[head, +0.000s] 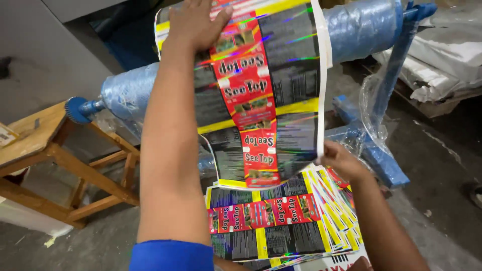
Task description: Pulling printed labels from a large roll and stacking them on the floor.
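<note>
A long glossy printed sheet (266,95), black, red and yellow with a rainbow sheen, hangs over a blue plastic-wrapped roller (361,27). My left hand (193,22) lies flat on the sheet's upper part, against the roller. Lower down, my right hand (339,158) pinches the sheet's bottom right edge. Beneath the hanging end lies a fanned stack of similar printed sheets (281,221).
The roller rests on a blue metal stand (396,75) with clear plastic film draped on it. A wooden stool (55,150) stands at the left. White sacks (442,60) are piled at the right. The floor is bare concrete.
</note>
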